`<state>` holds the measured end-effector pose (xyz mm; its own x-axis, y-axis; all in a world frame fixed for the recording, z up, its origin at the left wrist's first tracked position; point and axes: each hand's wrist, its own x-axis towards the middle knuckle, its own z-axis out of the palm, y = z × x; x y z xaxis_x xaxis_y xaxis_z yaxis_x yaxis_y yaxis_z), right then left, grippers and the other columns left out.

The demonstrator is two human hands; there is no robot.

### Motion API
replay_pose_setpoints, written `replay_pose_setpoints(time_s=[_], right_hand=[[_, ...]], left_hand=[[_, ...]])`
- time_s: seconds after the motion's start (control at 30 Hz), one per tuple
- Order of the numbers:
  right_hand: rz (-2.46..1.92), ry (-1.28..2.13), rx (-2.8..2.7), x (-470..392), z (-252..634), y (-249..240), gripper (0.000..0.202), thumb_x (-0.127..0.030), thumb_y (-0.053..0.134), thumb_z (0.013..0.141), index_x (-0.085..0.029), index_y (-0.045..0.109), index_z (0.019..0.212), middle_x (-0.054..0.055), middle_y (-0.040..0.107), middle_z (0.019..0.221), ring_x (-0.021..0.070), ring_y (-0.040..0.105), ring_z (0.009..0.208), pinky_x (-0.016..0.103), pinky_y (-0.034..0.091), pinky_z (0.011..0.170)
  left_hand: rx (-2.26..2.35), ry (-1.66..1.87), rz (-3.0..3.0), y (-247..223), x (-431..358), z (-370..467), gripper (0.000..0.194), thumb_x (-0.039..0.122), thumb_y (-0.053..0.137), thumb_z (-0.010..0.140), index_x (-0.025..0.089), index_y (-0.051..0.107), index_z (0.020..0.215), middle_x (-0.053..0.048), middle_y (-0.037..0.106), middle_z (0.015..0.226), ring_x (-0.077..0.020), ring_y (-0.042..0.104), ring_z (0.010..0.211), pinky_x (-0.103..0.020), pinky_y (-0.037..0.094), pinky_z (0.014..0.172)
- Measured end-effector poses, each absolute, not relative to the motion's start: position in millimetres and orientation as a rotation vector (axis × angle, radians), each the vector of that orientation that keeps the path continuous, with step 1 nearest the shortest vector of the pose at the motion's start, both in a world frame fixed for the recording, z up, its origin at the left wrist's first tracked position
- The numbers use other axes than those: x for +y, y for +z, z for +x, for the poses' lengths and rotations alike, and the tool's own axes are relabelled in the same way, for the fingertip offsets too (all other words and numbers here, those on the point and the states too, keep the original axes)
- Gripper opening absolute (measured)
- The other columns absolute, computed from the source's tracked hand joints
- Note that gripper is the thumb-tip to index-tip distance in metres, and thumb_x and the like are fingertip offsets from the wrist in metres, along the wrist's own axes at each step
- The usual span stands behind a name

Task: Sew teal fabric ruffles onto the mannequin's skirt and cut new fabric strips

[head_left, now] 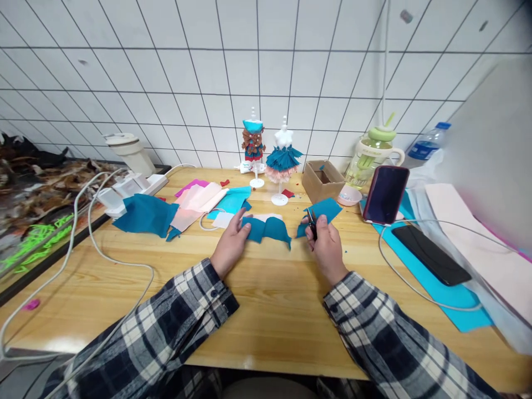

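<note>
From the head camera, both arms in checked sleeves reach forward over the wooden table. The left hand lies low, palm down, and its fingers pinch the left end of a teal felt piece with a wavy edge. The felt piece lies flat on the table between the two hands. The right hand is curled into a loose fist around small black scissors, which point up. A second teal scrap sits right at the scissors, partly behind the hand, so its lower edge is hidden. The scissor blades are too small to tell if they are apart.

Behind the hands stand two little doll dress stands. More felt sheets lie to the left. A phone leans up on the right. The wall has white tiles.
</note>
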<state>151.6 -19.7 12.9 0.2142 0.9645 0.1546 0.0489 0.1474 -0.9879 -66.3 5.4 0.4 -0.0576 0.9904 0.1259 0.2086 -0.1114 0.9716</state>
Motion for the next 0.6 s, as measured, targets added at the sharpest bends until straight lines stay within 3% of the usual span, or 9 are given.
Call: replay_pose_setpoints(time_s=[0.07, 0.13, 0.27, 0.37, 0.43, 0.53, 0.6], right_hand=[[-1.107, 1.026, -1.103, -24.1, 150.3, 15.0, 0.06, -0.067, 0.032, 0.088, -0.015, 0.063, 0.091, -0.002, 0.046, 0.058, 0.0091, 0.037, 0.044, 0.022, 0.031, 0.04], [-1.025, 1.198, -1.192, -31.0, 146.5, 17.5, 0.06, -0.068, 0.035, 0.086, -0.015, 0.064, 0.084, -0.002, 0.045, 0.054, 0.0083, 0.037, 0.041, 0.022, 0.03, 0.038], [-0.914, 1.57, -1.481, -45.9, 134.6, 24.9, 0.065, -0.074, 0.04, 0.079, -0.015, 0.066, 0.07, -0.001, 0.049, 0.05, 0.008, 0.037, 0.039, 0.022, 0.026, 0.038], [-0.856, 1.652, -1.517, -50.1, 129.3, 29.2, 0.064, -0.075, 0.042, 0.076, -0.016, 0.064, 0.066, -0.001, 0.046, 0.049, 0.0083, 0.035, 0.041, 0.022, 0.024, 0.04], [-0.871, 1.615, -1.517, -47.7, 130.0, 28.7, 0.064, -0.075, 0.041, 0.076, -0.016, 0.063, 0.068, -0.002, 0.044, 0.05, 0.0082, 0.032, 0.043, 0.022, 0.023, 0.04], [-0.897, 1.511, -1.515, -39.1, 135.6, 22.8, 0.064, -0.074, 0.036, 0.079, -0.016, 0.063, 0.077, -0.003, 0.04, 0.053, 0.0083, 0.028, 0.044, 0.022, 0.021, 0.041], [-0.941, 1.384, -1.516, -33.0, 139.7, 18.2, 0.059, -0.069, 0.036, 0.082, -0.016, 0.063, 0.088, -0.004, 0.037, 0.054, 0.0088, 0.028, 0.045, 0.022, 0.023, 0.042]], left_hand=[[1.449, 1.344, 1.547, 5.2, 1.0, -66.9, 0.076, 0.036, 0.057, 0.085, 0.023, 0.017, 0.148, -0.014, 0.036, 0.147, -0.0258, 0.036, 0.134, -0.043, 0.03, 0.109], [1.39, 1.417, 1.8, 13.0, -8.1, -66.3, 0.084, 0.036, 0.061, 0.082, 0.023, 0.013, 0.149, -0.014, 0.029, 0.151, -0.0276, 0.03, 0.137, -0.046, 0.024, 0.112], [0.936, 0.986, 2.219, 25.2, -29.1, -58.8, 0.088, 0.043, 0.074, 0.07, 0.022, 0.031, 0.144, -0.015, 0.037, 0.146, -0.0327, 0.036, 0.132, -0.046, 0.03, 0.109], [0.817, 0.768, 2.241, 25.5, -36.0, -49.8, 0.044, 0.041, 0.069, 0.076, 0.02, 0.06, 0.113, -0.01, 0.062, 0.112, -0.0262, 0.056, 0.103, -0.038, 0.044, 0.093], [0.831, 0.734, 2.21, 24.5, -35.2, -46.5, 0.022, 0.037, 0.061, 0.083, 0.019, 0.065, 0.095, -0.006, 0.066, 0.092, -0.0203, 0.059, 0.085, -0.032, 0.046, 0.081], [0.922, 0.833, 2.048, 26.6, -28.2, -51.6, 0.02, 0.033, 0.053, 0.087, 0.017, 0.066, 0.086, -0.003, 0.065, 0.079, -0.0166, 0.058, 0.074, -0.028, 0.046, 0.072], [1.082, 1.066, 1.832, 30.8, -19.9, -63.3, 0.021, 0.031, 0.052, 0.087, 0.017, 0.066, 0.092, -0.002, 0.063, 0.074, -0.0148, 0.056, 0.068, -0.026, 0.046, 0.067]])
